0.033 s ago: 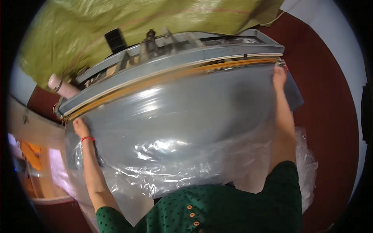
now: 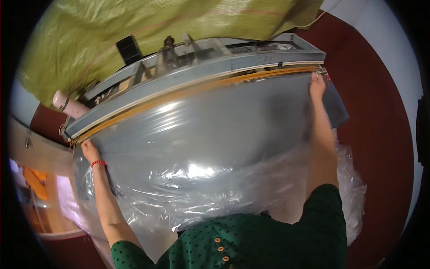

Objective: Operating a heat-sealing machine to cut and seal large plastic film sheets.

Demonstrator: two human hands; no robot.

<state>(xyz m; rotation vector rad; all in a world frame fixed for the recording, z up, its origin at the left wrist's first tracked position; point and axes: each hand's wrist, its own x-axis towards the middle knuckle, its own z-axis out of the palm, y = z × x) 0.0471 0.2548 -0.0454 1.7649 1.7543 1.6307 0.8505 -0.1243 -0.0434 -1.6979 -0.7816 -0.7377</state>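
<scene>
Left hand (image 2: 91,151): fingers closed, apparently pinching the left end of the clear plastic film (image 2: 201,130). Right hand (image 2: 317,86): likewise closed at the film's far right end, though the exact finger contact is too small to confirm. The film lies spread between the hands, its upper edge along the orange strip (image 2: 237,79), its lower part creased in front of the person's body. Beyond the strip stands the grey metal frame (image 2: 201,71), with a pink bottle (image 2: 71,105) by its left end and a yellow-green woven sheet (image 2: 179,22) behind. Step in hand, in my judgement: drawing the film's edge straight along the strip. The next move would seem to call for even tension from both hands and an edge free of folds
</scene>
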